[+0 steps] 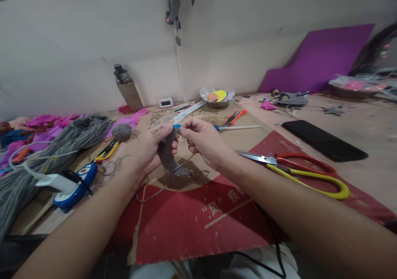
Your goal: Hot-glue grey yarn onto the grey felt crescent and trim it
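My left hand [155,144] is closed around a dark grey felt crescent [169,157], its thumb on the upper end. The lower tip of the crescent hangs down over the board with grey yarn [151,197] trailing near it. Against the crescent's upper end, my right hand [200,140] has thumb and fingers pinched together; what they grip is hidden. A small blue piece [176,126] shows between the fingertips of both hands. Behind my right hand lies a white-shafted tool [240,127] with a blue handle end.
Red-and-yellow-handled scissors [305,171] and a black phone [324,140] lie right. Left are a blue power strip [76,188], a yellow cutter [107,150], a yarn ball [122,132] and grey yarn strands [58,159]. An orange cutter [234,117] and a bowl [218,103] stand behind.
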Motion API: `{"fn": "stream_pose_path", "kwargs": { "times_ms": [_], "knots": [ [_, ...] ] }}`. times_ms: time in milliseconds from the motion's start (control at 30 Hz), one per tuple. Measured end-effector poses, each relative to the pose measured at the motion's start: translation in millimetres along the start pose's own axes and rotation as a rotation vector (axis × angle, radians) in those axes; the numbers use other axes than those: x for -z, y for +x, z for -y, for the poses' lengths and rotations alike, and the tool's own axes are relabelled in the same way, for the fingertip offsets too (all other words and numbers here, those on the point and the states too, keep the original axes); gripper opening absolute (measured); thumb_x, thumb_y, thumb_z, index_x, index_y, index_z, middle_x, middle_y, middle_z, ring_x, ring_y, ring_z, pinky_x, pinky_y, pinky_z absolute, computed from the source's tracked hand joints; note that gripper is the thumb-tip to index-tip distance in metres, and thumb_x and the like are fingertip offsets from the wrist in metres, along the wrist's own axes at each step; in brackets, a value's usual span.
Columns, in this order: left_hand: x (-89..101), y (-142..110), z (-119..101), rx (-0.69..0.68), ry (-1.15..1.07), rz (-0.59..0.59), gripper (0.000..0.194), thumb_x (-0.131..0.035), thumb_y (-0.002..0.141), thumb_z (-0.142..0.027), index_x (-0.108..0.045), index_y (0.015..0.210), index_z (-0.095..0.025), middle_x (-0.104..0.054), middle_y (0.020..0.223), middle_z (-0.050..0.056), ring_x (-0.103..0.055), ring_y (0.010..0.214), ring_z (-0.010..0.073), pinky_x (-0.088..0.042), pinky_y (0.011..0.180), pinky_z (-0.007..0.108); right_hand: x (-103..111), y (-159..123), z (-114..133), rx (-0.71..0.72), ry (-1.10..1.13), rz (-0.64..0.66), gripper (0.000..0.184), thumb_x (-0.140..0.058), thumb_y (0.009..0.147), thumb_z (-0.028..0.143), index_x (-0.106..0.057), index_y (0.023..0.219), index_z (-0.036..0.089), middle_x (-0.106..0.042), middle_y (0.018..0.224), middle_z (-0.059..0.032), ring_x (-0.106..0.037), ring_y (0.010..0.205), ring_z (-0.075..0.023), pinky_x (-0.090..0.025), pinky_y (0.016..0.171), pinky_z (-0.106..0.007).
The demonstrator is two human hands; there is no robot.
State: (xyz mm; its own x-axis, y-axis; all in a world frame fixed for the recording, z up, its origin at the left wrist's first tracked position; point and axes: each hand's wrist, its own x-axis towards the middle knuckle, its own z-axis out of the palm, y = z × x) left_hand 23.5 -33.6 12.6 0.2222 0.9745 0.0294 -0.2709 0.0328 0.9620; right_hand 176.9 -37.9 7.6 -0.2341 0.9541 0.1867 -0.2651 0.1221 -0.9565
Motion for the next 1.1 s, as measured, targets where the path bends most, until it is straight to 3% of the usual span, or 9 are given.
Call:
{"fn": "stream_pose_path", "kwargs": {
  "times_ms": [167, 367, 533, 733, 967, 1100],
  "knots": [
    [14.6, 2.1, -6.2, -0.053, 0.158, 0.094, 0.028, -0.083, 0.067, -0.037, -0.066, 0.077, -0.017, -0.068, 0.067, 0.004, -0.062, 0.053, 0.0125, -0.05, 0.048, 0.021, 10.3, 1.5, -0.4, -0.01, -0.104, 0.066, 0.016, -0.066, 0.077, 0.031, -0.053, 0.075, 0.021, -0.048, 0.062, 0.0068, -0.033, 0.048, -0.0063, -0.026, 0.042, -0.02],
    [23.6, -1.0, -15.4, -0.279, 0.621, 0.132, 0.015, -0.081, 0.07, -0.029, -0.076, 0.081, -0.019, -0.073, 0.086, 0.009, -0.068, 0.075, 0.0167, -0.056, 0.068, 0.024, 21.1, 1.8, 3.2, 0.269, -0.513, 0.044, 0.014, -0.066, 0.081, 0.027, -0.058, 0.072, 0.019, -0.055, 0.066, 0.0032, -0.043, 0.059, -0.0094, -0.034, 0.055, -0.024],
    [20.7, -3.4, -17.9, -0.413, 0.748, 0.177, 0.012, -0.081, 0.068, -0.02, -0.078, 0.079, -0.022, -0.075, 0.09, 0.009, -0.068, 0.089, 0.0213, -0.054, 0.085, 0.031, 22.2, -2.0, 6.1, 0.351, -0.703, 0.031, 0.01, -0.065, 0.084, 0.023, -0.062, 0.076, 0.019, -0.056, 0.066, 0.003, -0.046, 0.062, -0.0108, -0.035, 0.061, -0.027],
    [16.8, -5.1, -15.2, -0.484, 0.799, 0.188, 0.017, -0.082, 0.065, -0.016, -0.077, 0.08, -0.022, -0.075, 0.089, 0.009, -0.069, 0.087, 0.0212, -0.053, 0.085, 0.031, 20.9, -6.1, 8.9, 0.4, -0.79, 0.022, 0.009, -0.064, 0.085, 0.02, -0.062, 0.077, 0.018, -0.057, 0.068, 0.0019, -0.047, 0.064, -0.0115, -0.035, 0.063, -0.028],
    [12.8, -8.9, -15.9, -0.797, 1.036, 0.217, 0.025, -0.063, 0.068, -0.007, -0.068, 0.089, -0.019, -0.071, 0.09, 0.006, -0.065, 0.085, 0.0183, -0.051, 0.08, 0.031, 17.5, -8.6, 9.7, 0.443, -0.816, -0.001, 0.009, -0.064, 0.085, 0.019, -0.061, 0.077, 0.017, -0.052, 0.066, 0.0039, -0.042, 0.061, -0.0098, -0.032, 0.062, -0.026],
    [14.9, -7.3, -10.9, -0.864, 1.092, 0.224, 0.022, -0.055, 0.073, -0.007, -0.062, 0.089, -0.019, -0.067, 0.09, 0.004, -0.061, 0.084, 0.0166, -0.05, 0.079, 0.032, 16.1, -9.7, 10.6, 0.463, -0.827, -0.032, 0.008, -0.064, 0.085, 0.018, -0.062, 0.077, 0.016, -0.052, 0.067, 0.0038, -0.041, 0.06, -0.0093, -0.032, 0.062, -0.026]
  ]
}}
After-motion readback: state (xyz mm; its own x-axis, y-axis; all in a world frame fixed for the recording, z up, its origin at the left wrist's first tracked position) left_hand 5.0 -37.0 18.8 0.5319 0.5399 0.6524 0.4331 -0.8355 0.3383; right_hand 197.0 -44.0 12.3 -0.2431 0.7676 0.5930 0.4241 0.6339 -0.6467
